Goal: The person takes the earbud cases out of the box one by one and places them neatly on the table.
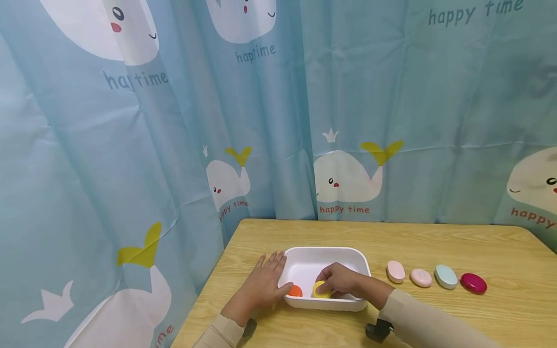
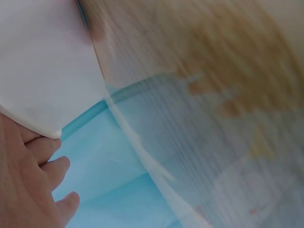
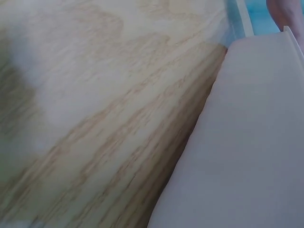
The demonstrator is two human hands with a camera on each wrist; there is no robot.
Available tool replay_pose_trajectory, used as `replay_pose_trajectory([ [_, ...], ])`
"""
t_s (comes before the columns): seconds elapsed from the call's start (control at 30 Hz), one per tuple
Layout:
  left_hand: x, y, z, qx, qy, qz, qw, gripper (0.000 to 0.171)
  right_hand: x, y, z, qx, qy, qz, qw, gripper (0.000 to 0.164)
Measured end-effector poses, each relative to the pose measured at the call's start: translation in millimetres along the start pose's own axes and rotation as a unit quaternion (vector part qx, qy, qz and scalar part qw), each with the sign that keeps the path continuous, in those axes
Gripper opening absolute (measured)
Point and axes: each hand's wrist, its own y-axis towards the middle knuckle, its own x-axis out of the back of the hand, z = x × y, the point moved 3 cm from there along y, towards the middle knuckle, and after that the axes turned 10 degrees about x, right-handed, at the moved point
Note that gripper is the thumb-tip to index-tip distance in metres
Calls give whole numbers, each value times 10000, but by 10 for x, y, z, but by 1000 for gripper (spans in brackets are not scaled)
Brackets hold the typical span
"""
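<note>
A white plastic basin (image 1: 324, 249) stands on the wooden table, and its pale wall (image 3: 242, 133) fills the right of the right wrist view. My left hand (image 1: 266, 280) rests on its left rim, fingers extended and thumb by an orange rounded soap bar (image 1: 295, 291) inside. In the left wrist view, that hand (image 2: 26, 175) lies along the basin's edge. My right hand (image 1: 341, 280) reaches into the basin and pinches a yellow rounded soap bar (image 1: 320, 290) near the front wall. The lower right fingers are partly hidden.
Right of the basin lie a pale pink oval bar (image 1: 396, 271), another pink bar (image 1: 420, 277), a light blue bar (image 1: 446, 276) and a crimson bar (image 1: 474, 283) in a row on the table (image 1: 435, 241). A blue whale-print curtain (image 1: 278, 121) hangs behind and left.
</note>
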Motion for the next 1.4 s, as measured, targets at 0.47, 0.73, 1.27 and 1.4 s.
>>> replay_pose_trajectory([
  [0.47,-13,-5,1,35,-1,41,10000,82,185,-108,-1,310,661,95,9973,20],
  [0.73,-15,-1,-1,-14,-70,72,9999,83,381,-239,44,343,1012,57,9943,27],
  [1.27,13,5,4,-72,-216,74,9997,80,786,-487,19,415,1428,87,9888,37],
  [1.4,15,7,8,-35,-176,164,9997,81,852,-551,27,380,1467,-11,9884,40],
])
